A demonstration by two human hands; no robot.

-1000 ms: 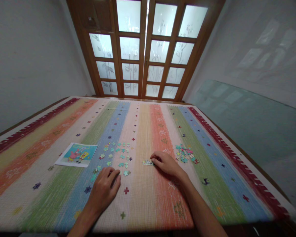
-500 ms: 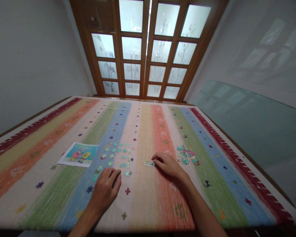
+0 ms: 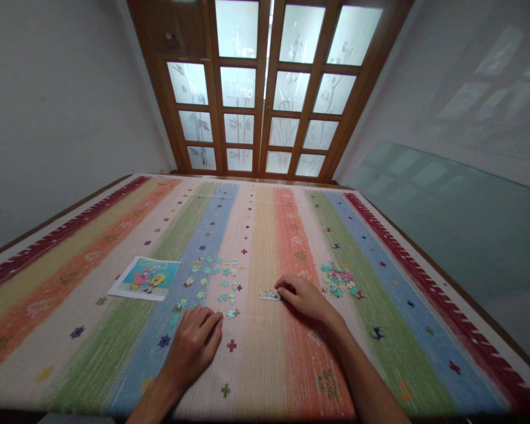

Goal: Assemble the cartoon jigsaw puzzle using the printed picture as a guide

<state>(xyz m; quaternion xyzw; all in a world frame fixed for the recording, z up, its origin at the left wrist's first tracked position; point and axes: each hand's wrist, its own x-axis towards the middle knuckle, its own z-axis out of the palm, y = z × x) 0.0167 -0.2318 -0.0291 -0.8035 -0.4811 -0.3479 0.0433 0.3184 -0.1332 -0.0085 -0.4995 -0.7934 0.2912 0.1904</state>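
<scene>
My left hand (image 3: pixel 195 340) rests on the striped cloth with fingers loosely bent, apparently holding nothing, just below spread-out turquoise puzzle pieces (image 3: pixel 224 282). Its fingertips are close to the lowest of these pieces (image 3: pixel 231 313). To the right, my right hand (image 3: pixel 304 299) has thumb and fingers pinched at the right end of a short strip of joined puzzle pieces (image 3: pixel 270 295). The fingers cover that end of the strip. Beyond this hand, on the right, a heap of mixed loose puzzle pieces (image 3: pixel 339 279) lies on the cloth.
A printed picture sheet (image 3: pixel 145 278) with cartoon figures lies left of the loose pieces. The striped tablecloth (image 3: pixel 265 365) covers the large table. Walls stand on both sides, and wooden doors with frosted panes (image 3: pixel 238 88) are at the far end.
The view has shifted slightly, so everything appears a little further right. Both hands keep nearly the same places on the cloth, the right one still at the strip.
</scene>
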